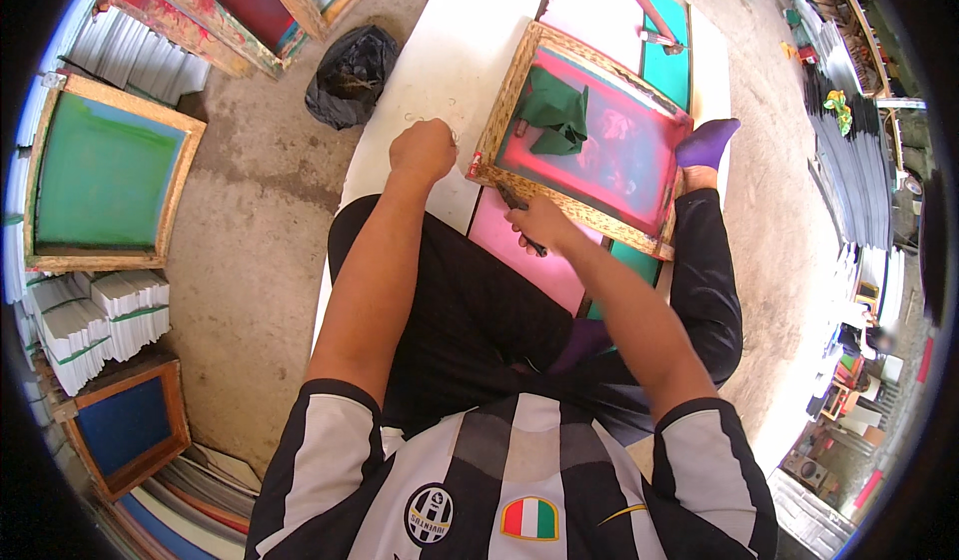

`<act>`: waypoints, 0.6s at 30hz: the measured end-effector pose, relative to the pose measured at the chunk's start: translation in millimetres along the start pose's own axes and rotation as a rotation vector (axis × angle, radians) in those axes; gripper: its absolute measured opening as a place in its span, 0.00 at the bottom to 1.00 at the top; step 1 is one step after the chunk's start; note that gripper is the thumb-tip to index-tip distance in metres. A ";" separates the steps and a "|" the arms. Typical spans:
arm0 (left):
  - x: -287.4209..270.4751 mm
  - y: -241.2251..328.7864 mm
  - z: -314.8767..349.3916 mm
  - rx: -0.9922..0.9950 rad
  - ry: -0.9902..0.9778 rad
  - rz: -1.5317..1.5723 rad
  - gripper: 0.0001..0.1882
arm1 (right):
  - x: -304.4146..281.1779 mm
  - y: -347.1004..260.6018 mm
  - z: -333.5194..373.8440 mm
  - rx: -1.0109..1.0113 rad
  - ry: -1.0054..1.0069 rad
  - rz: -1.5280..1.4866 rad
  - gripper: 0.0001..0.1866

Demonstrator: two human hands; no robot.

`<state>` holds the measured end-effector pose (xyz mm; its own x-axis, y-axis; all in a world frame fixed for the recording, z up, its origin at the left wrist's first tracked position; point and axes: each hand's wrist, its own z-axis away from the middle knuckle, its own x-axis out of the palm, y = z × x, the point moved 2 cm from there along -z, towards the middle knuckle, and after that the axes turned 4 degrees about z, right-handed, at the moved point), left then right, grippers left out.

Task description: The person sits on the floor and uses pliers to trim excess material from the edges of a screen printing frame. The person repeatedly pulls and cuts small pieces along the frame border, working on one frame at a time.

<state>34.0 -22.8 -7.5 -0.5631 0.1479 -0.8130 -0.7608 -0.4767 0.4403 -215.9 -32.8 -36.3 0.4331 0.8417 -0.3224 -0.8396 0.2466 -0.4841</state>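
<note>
My left hand (424, 150) is closed in a fist over the white tabletop; what it holds, if anything, is hidden. Thin curled bits (416, 117) lie just beyond its knuckles. My right hand (545, 225) is wrapped around a dark pliers-like tool (512, 198), whose tip points at the near edge of a wooden screen-printing frame (579, 203). Pink and blue mesh (624, 150) fills that frame, and a crumpled dark green cloth (555, 112) lies on it. My purple-socked foot (707, 143) is against the frame's right side.
A hammer (654, 15) lies at the table's far end on green material. Pink material (524, 270) shows under the frame. On the floor at left are a black plastic bag (352, 72), a green screen frame (110, 175), a blue one (125, 427) and white stacks (95, 325).
</note>
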 end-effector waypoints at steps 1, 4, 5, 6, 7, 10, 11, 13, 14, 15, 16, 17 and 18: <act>3.1 -4.0 -3.0 -0.048 0.019 -0.025 0.11 | 7.1 0.6 3.7 -0.036 0.064 0.043 0.19; 4.7 -5.5 -7.4 -0.127 0.041 -0.052 0.13 | 29.0 4.3 4.9 -0.077 0.308 0.268 0.21; 3.5 -3.6 -8.0 -0.141 0.044 -0.053 0.13 | 38.1 7.7 4.1 -0.084 0.424 0.371 0.20; 2.4 -2.5 -7.5 -0.143 0.035 -0.045 0.13 | 44.2 4.7 6.0 -0.090 0.538 0.473 0.20; 1.1 -1.7 -6.5 -0.146 0.027 -0.037 0.13 | 48.1 4.0 5.4 -0.004 0.523 0.433 0.22; 3.0 -4.4 -4.8 -0.169 0.042 -0.055 0.14 | 55.3 -0.3 10.9 -0.023 0.578 0.418 0.20; 4.6 -6.1 -4.2 -0.180 0.054 -0.067 0.15 | 57.4 0.3 11.5 -0.053 0.580 0.426 0.20; 5.1 -2.2 0.4 -0.160 0.081 -0.072 0.16 | 58.9 0.8 12.7 -0.109 0.591 0.445 0.19; 5.1 -0.8 2.8 -0.151 0.094 -0.075 0.16 | 60.5 0.9 13.3 -0.136 0.588 0.437 0.19; 6.5 -2.3 3.5 -0.090 0.076 -0.007 0.16 | 62.0 -3.4 17.1 -0.165 0.584 0.432 0.19; 7.6 -5.4 3.8 -0.029 0.057 0.061 0.17 | 63.6 -7.9 19.5 -0.193 0.581 0.426 0.19; 8.8 -7.0 3.9 0.033 0.037 0.129 0.17 | 65.6 -11.7 19.8 -0.209 0.580 0.422 0.19; 10.4 -4.3 5.4 0.039 -0.102 0.240 0.17 | 66.8 -15.2 20.3 -0.220 0.582 0.419 0.19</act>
<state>29.7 -14.5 -15.8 -0.7573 0.1221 -0.6416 -0.6121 -0.4752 0.6320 -180.9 29.4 -33.9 0.2462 0.4388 -0.8642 -0.9137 -0.1922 -0.3579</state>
